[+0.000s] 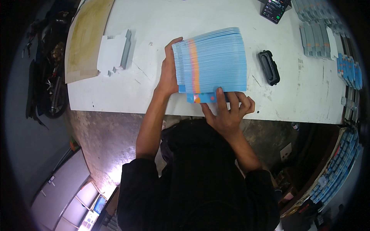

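A thick stack of flat blue cartons (216,61), with an orange and pink stripe across its edges, is fanned out over the near middle of the white table. My left hand (169,75) is closed round the stack's left side, some fingers hidden behind it. Along the near edge, my right hand (229,111) grips with bent fingers, the index finger on the cartons and the thumb lower down. Between the thumb and the stack, a blue printed carton face (204,97) with coloured dots sticks out toward me.
A white folded carton (113,52) lies left, beside a yellowed cardboard sheet (86,40). Right of the stack is a black oblong device (268,67); a phone (274,10) lies beyond. Grey carton bundles (317,39) and blue ones (348,71) line the right side. The table's near edge (300,121) runs before me.
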`<state>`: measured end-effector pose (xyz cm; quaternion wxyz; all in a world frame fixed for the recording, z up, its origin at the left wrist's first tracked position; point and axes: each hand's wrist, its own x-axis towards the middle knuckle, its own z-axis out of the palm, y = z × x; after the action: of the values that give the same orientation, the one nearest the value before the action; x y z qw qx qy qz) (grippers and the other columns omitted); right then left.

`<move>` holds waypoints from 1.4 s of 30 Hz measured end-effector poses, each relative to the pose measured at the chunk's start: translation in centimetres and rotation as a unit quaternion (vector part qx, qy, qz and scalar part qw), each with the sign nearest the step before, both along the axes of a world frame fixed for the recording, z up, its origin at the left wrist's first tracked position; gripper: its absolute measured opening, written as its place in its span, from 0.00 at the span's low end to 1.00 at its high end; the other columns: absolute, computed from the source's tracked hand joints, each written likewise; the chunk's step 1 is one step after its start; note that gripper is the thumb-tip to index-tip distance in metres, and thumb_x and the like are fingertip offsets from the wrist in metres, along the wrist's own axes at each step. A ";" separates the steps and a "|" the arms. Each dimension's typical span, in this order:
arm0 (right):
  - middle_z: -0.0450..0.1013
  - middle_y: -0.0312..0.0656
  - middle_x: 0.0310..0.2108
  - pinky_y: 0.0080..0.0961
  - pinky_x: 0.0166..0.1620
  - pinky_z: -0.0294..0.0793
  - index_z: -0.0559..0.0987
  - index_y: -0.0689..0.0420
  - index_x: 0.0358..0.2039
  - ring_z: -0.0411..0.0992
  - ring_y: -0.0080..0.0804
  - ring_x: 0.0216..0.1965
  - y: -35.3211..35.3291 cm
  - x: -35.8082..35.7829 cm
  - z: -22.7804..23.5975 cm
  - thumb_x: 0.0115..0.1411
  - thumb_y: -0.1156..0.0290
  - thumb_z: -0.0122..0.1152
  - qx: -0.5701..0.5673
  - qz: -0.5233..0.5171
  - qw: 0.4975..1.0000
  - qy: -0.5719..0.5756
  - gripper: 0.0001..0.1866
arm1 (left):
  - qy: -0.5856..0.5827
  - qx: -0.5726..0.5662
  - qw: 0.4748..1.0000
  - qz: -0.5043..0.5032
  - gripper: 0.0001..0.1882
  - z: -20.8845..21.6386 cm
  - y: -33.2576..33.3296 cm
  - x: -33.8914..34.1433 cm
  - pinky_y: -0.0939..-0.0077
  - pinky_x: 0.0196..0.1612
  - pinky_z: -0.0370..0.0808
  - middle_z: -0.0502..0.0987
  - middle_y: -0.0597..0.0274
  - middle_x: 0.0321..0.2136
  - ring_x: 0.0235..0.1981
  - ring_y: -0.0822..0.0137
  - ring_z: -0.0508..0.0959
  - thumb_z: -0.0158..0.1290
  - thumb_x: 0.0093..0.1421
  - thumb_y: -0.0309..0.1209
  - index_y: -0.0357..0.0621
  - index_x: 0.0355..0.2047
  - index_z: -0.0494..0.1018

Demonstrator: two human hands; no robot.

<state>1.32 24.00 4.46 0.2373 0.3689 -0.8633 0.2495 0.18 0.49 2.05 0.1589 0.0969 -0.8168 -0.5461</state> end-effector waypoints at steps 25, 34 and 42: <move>0.67 0.44 0.54 0.49 0.55 0.53 0.76 0.55 0.61 0.57 0.46 0.60 0.3 0.8 -0.6 0.57 0.51 0.74 -0.012 0.005 1.000 0.015 0.35 | 0.009 -0.014 1.000 0.002 0.55 -0.4 0.1 -0.1 0.58 0.56 0.78 0.77 0.37 0.54 0.52 0.44 0.82 0.71 0.50 0.37 0.44 0.71 0.47; 0.70 0.39 0.53 0.49 0.57 0.49 0.78 0.45 0.59 0.61 0.39 0.57 0.2 0.0 -0.5 0.57 0.55 0.72 -0.038 0.012 0.999 0.018 0.29 | 0.022 -0.036 0.999 -0.008 0.54 -0.1 -0.1 -0.1 0.58 0.55 0.79 0.77 0.37 0.54 0.52 0.45 0.82 0.70 0.51 0.36 0.43 0.71 0.47; 0.70 0.38 0.55 0.48 0.54 0.49 0.75 0.46 0.64 0.58 0.40 0.58 -0.2 0.3 -1.2 0.58 0.52 0.70 0.002 -0.014 1.000 0.024 0.34 | 0.005 -0.029 1.000 -0.004 0.54 0.1 0.0 0.0 0.59 0.56 0.78 0.77 0.37 0.54 0.52 0.45 0.82 0.70 0.51 0.36 0.43 0.71 0.47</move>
<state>1.59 23.80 3.30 0.2610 0.3630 -0.8631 0.2350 0.18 0.53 2.15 0.1633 0.0866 -0.8317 -0.5236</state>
